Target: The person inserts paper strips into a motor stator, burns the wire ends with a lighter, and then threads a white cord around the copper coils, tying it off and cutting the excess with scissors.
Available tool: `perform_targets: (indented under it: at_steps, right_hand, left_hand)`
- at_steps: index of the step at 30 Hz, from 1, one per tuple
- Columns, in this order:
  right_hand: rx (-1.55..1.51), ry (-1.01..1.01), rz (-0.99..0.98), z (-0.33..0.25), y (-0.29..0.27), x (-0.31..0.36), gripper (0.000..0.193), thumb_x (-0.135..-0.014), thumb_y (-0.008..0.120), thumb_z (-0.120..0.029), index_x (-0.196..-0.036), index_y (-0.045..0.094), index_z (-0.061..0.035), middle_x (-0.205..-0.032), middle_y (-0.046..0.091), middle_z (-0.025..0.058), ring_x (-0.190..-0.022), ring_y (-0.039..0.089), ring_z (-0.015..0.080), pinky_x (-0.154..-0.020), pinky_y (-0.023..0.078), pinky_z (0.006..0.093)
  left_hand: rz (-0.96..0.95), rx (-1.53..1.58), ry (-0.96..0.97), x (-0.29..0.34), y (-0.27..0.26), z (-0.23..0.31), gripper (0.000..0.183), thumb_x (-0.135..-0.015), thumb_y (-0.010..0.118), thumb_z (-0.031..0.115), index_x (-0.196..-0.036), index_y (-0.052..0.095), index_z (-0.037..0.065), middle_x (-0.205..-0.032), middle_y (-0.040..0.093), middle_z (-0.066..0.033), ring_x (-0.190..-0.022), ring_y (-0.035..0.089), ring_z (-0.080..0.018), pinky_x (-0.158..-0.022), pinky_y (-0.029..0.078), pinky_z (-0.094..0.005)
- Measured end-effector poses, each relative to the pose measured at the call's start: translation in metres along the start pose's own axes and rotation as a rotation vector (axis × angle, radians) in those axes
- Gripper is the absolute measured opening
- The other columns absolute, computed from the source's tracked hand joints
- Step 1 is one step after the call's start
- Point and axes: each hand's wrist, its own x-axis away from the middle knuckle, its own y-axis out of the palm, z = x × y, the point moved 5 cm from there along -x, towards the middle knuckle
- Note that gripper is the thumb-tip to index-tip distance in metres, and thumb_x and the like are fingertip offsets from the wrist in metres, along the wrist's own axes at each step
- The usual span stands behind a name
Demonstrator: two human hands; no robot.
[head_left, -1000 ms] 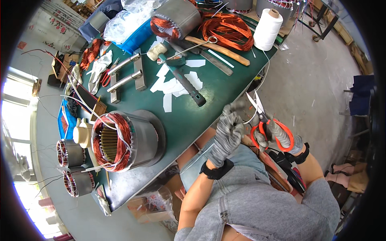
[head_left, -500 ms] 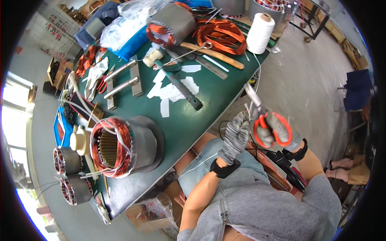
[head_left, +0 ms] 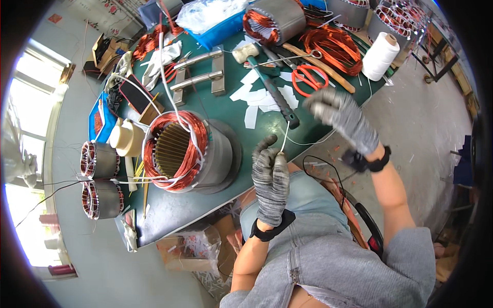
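Observation:
My left hand (head_left: 271,179), in a grey knitted glove, pinches a white cord (head_left: 286,137) whose end sticks up above the fingers. My right hand (head_left: 343,117), gloved alike, is over the table's right edge with nothing seen in it; its fingertips are smeared by motion but look apart. Just beyond them lie red-handled scissors (head_left: 323,77) on the green table (head_left: 241,137). Left of my left hand stands a motor stator (head_left: 215,154) with copper windings (head_left: 197,164) and white lead wires around its top. From the cord spool (head_left: 381,56) a white strand runs down and across toward my hands.
A mallet (head_left: 275,95) lies over white paper pieces (head_left: 251,117) at mid-table. Behind are copper coils (head_left: 334,49), another stator (head_left: 287,23) and a blue bin (head_left: 221,33). Metal bars (head_left: 197,79), a cream container (head_left: 127,137) and two small stators (head_left: 107,199) occupy the left side.
The scissors have gone from my right hand to the table, and that hand has moved up and left. My left hand has come closer to the big stator. The whole view has shifted.

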Motion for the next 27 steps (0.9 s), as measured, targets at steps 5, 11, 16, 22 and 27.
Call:
perform_targets:
  at_steps: [5, 11, 16, 22, 27]
  right_hand:
    - [-0.449, 0.194, -0.040, 0.013, 0.055, 0.030, 0.022, -0.081, 0.058, -0.016, -0.095, 0.059, 0.0007, -0.084, 0.058, 0.0011, -0.076, 0.051, 0.0056, -0.068, 0.043, 0.0199]
    - [-0.706, 0.161, 0.049, 0.019, 0.055, 0.043, 0.021, -0.083, 0.057, -0.018, -0.097, 0.056, -0.0020, -0.090, 0.057, 0.0024, -0.079, 0.053, 0.0079, -0.072, 0.043, 0.0221]
    - [-0.885, 0.191, 0.225, 0.067, 0.016, 0.061, 0.018, -0.088, 0.053, -0.021, -0.099, 0.055, -0.0063, -0.090, 0.056, 0.0009, -0.077, 0.053, 0.0079, -0.073, 0.046, 0.0250]
    - [0.001, 0.140, 0.895, 0.131, -0.087, 0.071, 0.017, -0.084, 0.058, -0.013, -0.097, 0.061, -0.0013, -0.079, 0.057, -0.0009, -0.071, 0.049, 0.0062, -0.064, 0.041, 0.0211]
    - [0.224, 0.004, 0.942, 0.144, -0.130, 0.071, 0.017, -0.083, 0.059, -0.011, -0.096, 0.063, -0.0011, -0.081, 0.060, -0.0014, -0.071, 0.050, 0.0055, -0.065, 0.042, 0.0203]
  left_hand:
    - [-0.065, -0.010, -0.023, 0.004, 0.014, -0.003, 0.010, -0.084, 0.044, 0.003, -0.088, 0.053, 0.000, -0.112, 0.050, -0.0132, -0.092, 0.049, -0.0160, -0.079, 0.041, -0.0263]
    - [-0.210, -0.084, 0.014, 0.012, 0.032, 0.006, 0.013, -0.080, 0.049, 0.002, -0.092, 0.054, -0.001, -0.102, 0.051, -0.0180, -0.090, 0.053, -0.0261, -0.080, 0.043, -0.0322]
    - [-0.325, -0.522, 0.208, 0.013, 0.032, 0.044, 0.027, -0.077, 0.054, 0.009, -0.102, 0.053, 0.000, -0.104, 0.049, -0.0212, -0.093, 0.052, -0.0330, -0.081, 0.042, -0.0371]
    - [-0.856, -0.019, 0.618, 0.042, 0.058, 0.169, 0.043, -0.068, 0.057, 0.014, -0.109, 0.051, 0.002, -0.103, 0.054, -0.0164, -0.075, 0.057, -0.0273, -0.071, 0.046, -0.0366]
    - [-0.917, -0.049, 0.832, 0.043, 0.062, 0.193, 0.048, -0.069, 0.053, 0.018, -0.115, 0.050, 0.004, -0.112, 0.052, -0.0151, -0.090, 0.057, -0.0262, -0.076, 0.046, -0.0375]
